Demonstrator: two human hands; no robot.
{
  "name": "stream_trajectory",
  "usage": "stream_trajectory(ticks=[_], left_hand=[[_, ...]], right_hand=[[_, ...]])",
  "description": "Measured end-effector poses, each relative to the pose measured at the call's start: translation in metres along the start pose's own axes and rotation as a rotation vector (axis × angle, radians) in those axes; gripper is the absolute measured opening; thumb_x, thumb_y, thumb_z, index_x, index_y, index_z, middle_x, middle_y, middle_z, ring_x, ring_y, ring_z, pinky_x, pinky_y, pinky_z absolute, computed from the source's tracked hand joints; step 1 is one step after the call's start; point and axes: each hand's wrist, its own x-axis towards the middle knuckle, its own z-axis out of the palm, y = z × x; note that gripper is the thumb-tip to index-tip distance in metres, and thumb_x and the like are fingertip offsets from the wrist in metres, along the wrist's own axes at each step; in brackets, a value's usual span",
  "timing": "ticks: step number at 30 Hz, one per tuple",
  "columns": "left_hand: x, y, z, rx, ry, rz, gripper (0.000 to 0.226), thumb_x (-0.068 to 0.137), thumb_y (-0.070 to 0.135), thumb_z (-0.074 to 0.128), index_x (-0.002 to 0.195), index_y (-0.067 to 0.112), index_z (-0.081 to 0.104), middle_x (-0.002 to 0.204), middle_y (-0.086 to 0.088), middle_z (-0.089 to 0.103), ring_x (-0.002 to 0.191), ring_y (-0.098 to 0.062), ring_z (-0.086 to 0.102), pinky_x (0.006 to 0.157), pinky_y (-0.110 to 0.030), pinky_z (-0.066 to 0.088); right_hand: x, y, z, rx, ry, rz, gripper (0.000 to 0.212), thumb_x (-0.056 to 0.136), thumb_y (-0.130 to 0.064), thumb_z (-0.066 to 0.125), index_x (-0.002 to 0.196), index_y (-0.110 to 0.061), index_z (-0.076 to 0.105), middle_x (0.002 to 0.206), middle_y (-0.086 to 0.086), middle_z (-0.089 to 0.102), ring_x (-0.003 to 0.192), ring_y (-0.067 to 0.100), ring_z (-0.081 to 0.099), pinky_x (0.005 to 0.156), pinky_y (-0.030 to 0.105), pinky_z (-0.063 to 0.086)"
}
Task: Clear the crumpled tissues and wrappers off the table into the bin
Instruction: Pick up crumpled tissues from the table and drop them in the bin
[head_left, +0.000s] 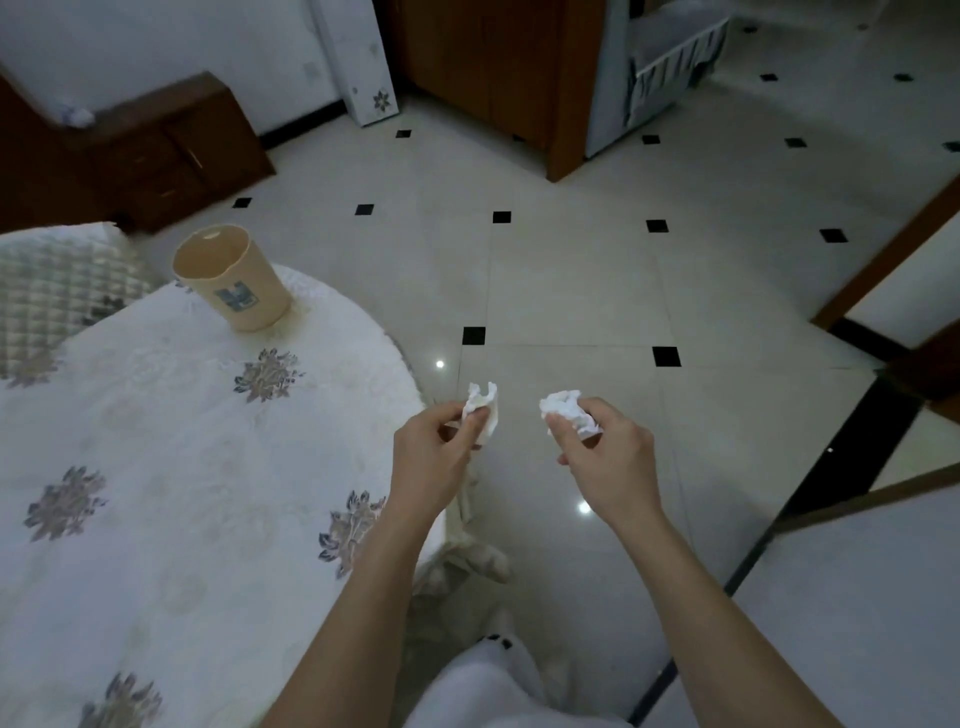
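Note:
My left hand pinches a crumpled white tissue between thumb and fingers, just past the right edge of the round table. Over the floor to its right, my right hand grips a second crumpled white tissue. A beige plastic bin stands upright on the far side of the table, well to the left of and beyond both hands. Its inside is only partly visible. The table wears a white cloth with grey flower motifs.
A quilted cushioned seat sits behind the table at far left. Dark wooden furniture lines the back wall, and a wooden cabinet stands at the back centre. The tiled floor stretches to the right.

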Motion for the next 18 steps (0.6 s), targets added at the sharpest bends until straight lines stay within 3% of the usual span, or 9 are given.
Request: stream_trajectory(ticks=[6,10,14,18], left_hand=[[0.050,0.022,0.037,-0.020,-0.017,0.019,0.019,0.095,0.033,0.061,0.088,0.021,0.075,0.067,0.011,0.067,0.054,0.005,0.059,0.054,-0.010,0.042],[0.103,0.030,0.062,-0.041,-0.021,0.032,0.019,0.095,0.034,0.063,0.094,0.021,0.076,0.074,0.009,0.071,0.057,0.003,0.062,0.064,-0.025,0.051],[0.174,0.040,0.083,-0.064,-0.004,0.029,0.014,0.094,0.034,0.064,0.091,0.027,0.075,0.073,0.011,0.070,0.062,0.001,0.064,0.059,-0.015,0.047],[0.248,0.053,0.094,-0.078,0.046,-0.011,0.012,0.092,0.031,0.066,0.084,0.028,0.074,0.069,0.005,0.069,0.066,-0.015,0.065,0.058,-0.014,0.041]], right_hand=[[0.052,0.016,-0.022,0.009,0.029,-0.012,0.030,0.083,-0.059,0.058,0.087,-0.030,0.066,0.069,-0.007,0.069,0.060,0.016,0.069,0.060,0.043,0.056],[0.106,0.024,-0.029,0.000,0.025,-0.017,0.033,0.083,-0.060,0.057,0.088,-0.029,0.066,0.070,-0.005,0.069,0.060,0.017,0.070,0.061,0.044,0.056],[0.183,0.023,-0.027,-0.026,0.024,-0.025,0.035,0.080,-0.062,0.056,0.089,-0.030,0.066,0.069,-0.006,0.068,0.062,0.018,0.070,0.062,0.044,0.056],[0.267,0.012,-0.020,-0.070,-0.028,-0.043,0.032,0.081,-0.061,0.057,0.088,-0.031,0.065,0.068,-0.004,0.068,0.063,0.019,0.070,0.062,0.044,0.056]])
